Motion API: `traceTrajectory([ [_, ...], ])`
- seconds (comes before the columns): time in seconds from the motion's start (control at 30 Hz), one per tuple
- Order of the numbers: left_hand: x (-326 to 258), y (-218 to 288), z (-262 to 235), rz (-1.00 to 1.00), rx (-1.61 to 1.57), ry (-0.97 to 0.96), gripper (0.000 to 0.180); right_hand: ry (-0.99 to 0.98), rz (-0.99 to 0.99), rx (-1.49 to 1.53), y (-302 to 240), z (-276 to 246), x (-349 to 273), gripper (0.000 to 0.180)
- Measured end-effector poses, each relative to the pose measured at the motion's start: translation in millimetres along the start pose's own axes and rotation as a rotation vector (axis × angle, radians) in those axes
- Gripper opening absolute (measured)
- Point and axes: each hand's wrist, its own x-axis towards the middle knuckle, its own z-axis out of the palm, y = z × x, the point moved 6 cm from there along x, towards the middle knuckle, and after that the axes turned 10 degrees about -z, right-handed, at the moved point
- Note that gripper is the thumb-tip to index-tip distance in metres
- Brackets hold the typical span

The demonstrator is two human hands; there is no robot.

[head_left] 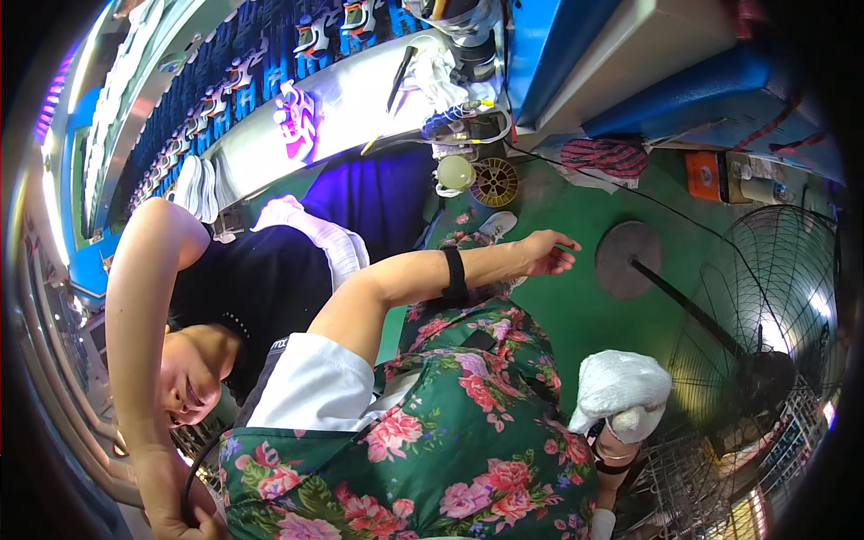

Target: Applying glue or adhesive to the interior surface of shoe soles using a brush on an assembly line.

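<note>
My left hand hangs in the air with bare fingers, loosely curled and apart, holding nothing. A black band circles that forearm. At the lower right my right hand is covered by a white knit glove or cloth. Its fingers are hidden, and I cannot make out whether it grips anything. Between my arms lies my green floral apron. On my left a person in black leans close, one bare hand beside a black cable near my shoulder. That person's other hand is gloved in white.
Beyond the person runs a pale bench with a pink-and-white shoe upper and stacked white insoles. Blue racks of shoe parts stand behind. A wire fan on a round base and a reel occupy the green floor.
</note>
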Motion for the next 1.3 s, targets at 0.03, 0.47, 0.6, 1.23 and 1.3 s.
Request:
traceTrajectory([
  [0.03, -1.3, 1.4, -0.8, 0.004, -0.011, 0.0, 0.022, -0.005, 0.013, 0.015, -0.7, 1.4, 1.4, 0.035],
  [0.47, 4.0, -5.0, -3.7, -0.03, 0.02, 0.015, 0.022, -0.005, -0.005, 0.081, -4.9, 6.1, 4.4, 0.033],
  [0.6, 5.0, -3.8, -6.9, -0.022, 0.03, 0.017, 0.023, -0.016, -0.006, 0.087, -3.1, 6.1, 6.3, 0.032],
  [1.23, 2.7, 4.4, -7.0, 0.004, 0.026, 0.021, 0.023, -0.043, -0.012, 0.089, 1.6, 4.7, 4.5, 0.033],
  [1.3, -6.6, 15.8, 1.2, 0.008, 0.042, 0.02, 0.024, -0.063, -0.046, 0.056, -0.5, 2.0, 6.0, 0.034],
])
